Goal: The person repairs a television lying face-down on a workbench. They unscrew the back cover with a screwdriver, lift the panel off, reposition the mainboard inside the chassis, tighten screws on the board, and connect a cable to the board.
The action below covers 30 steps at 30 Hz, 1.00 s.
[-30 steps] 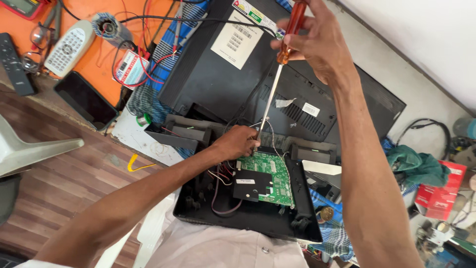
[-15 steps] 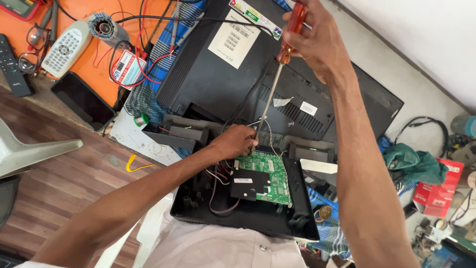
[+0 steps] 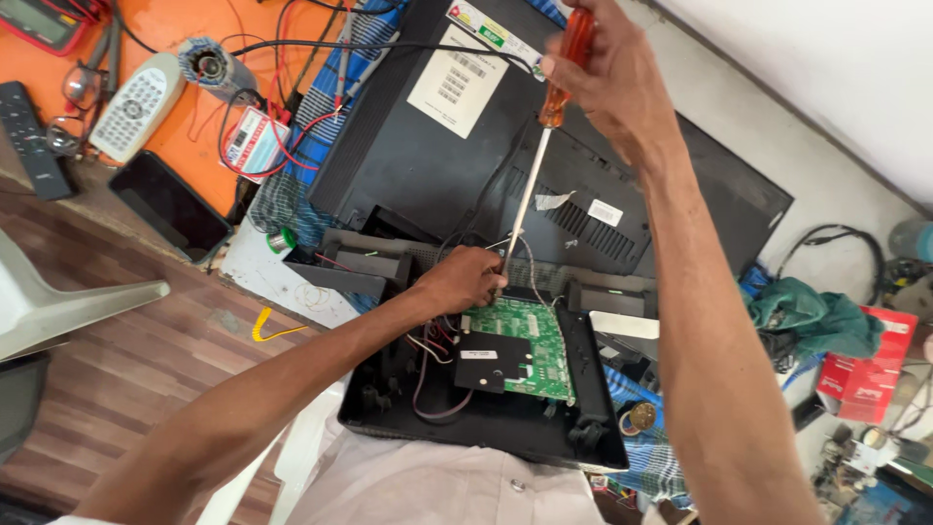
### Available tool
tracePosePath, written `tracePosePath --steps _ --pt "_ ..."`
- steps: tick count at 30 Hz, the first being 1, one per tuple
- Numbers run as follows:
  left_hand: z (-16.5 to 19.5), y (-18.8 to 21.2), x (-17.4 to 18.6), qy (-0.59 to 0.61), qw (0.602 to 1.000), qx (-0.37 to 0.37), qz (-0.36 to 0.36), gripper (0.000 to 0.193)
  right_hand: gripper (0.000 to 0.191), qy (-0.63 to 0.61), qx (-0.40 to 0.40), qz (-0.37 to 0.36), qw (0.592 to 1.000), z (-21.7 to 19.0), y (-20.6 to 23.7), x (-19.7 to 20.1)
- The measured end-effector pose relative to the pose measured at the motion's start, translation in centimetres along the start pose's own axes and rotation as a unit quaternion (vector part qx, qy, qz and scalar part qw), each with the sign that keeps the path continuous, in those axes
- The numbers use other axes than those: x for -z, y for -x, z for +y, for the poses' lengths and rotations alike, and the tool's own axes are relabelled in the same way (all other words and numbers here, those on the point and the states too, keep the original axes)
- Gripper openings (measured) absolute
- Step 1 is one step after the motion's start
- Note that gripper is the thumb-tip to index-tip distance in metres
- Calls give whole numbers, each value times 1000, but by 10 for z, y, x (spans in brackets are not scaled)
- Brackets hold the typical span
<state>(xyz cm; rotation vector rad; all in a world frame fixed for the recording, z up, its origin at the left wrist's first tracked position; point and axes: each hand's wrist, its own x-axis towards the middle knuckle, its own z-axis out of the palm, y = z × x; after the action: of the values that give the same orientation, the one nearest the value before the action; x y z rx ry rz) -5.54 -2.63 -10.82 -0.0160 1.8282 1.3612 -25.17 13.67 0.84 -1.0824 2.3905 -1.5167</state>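
A shallow black plastic casing lies open near the person, at the near middle of the bench, and holds a green circuit board with a black square module fixed on its left part and a loop of thin coloured wires running along the casing's left side. Just beyond the casing lies a larger black back cover, flat, with a white label on it. The right hand is raised above that cover, its fingers wrapped tight round the orange handle of a long screwdriver, whose thin metal shaft slants down and to the left, the tip meeting the far left corner of the circuit board. The left hand rests at that same corner, fingers curled together round the tip of the shaft and the spot where it lands; whether they pinch a screw there cannot be told. At the far left, on an orange mat, lie a white remote control, a black remote, a dark phone and a tangle of red and black leads. To the right, beside the casing, sit a crumpled green cloth and a red box.
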Motion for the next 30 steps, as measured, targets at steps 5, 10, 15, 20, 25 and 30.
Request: tracePosePath --steps 5,10,15,20,25,30 --pt "2 0 -1 6 1000 -6 5 26 65 21 -229 40 972 2 1 -2" --pt "0 -1 -1 -1 1000 -1 -1 26 64 -120 -175 26 977 1 0 -4" --pt "-2 -1 -1 10 1000 -12 9 24 65 31 -171 33 984 -1 -2 -5" --pt "-2 -1 -2 17 1000 -17 10 26 72 -60 -229 41 971 0 -1 -7" --pt "-2 0 0 7 1000 -20 7 23 68 -78 -158 16 984 4 -1 -11" --pt "-2 -1 -1 3 1000 -23 13 24 74 61 -233 39 970 7 1 -12"
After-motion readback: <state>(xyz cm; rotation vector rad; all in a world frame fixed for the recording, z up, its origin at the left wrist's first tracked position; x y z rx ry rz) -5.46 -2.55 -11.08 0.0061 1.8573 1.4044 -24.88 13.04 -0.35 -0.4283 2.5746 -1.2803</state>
